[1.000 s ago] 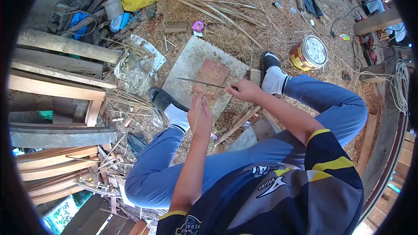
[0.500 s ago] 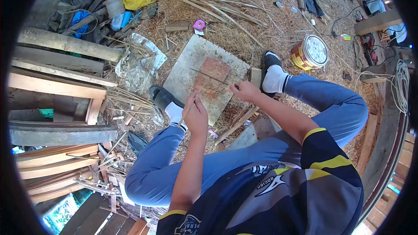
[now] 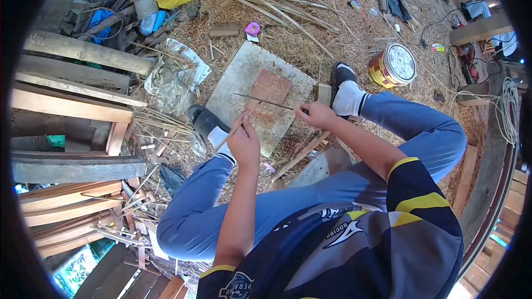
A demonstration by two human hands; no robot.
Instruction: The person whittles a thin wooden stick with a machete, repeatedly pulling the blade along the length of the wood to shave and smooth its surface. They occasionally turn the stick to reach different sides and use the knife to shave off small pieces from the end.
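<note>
My left hand (image 3: 244,137) is closed round a thin wooden stick (image 3: 224,143), which slants down and left from my fingers. My right hand (image 3: 317,116) grips the dark handle of a long thin blade (image 3: 265,101). The blade points left and slightly up, just above the tip of the stick; whether they touch cannot be made out. Beneath both hands lies a pale board (image 3: 233,86) with a reddish square block (image 3: 272,87) on it, dusted with shavings.
A paint bucket (image 3: 394,65) stands at the right of my foot. Beyond the board lie a pink tape measure (image 3: 252,29), a wood offcut (image 3: 225,30) and long strips (image 3: 293,14). Stacked planks (image 3: 77,169) are at the left.
The blade has tilted, its tip now lower and its handle end slightly higher. My right hand has moved slightly right, my left slightly left. Both stay closed.
</note>
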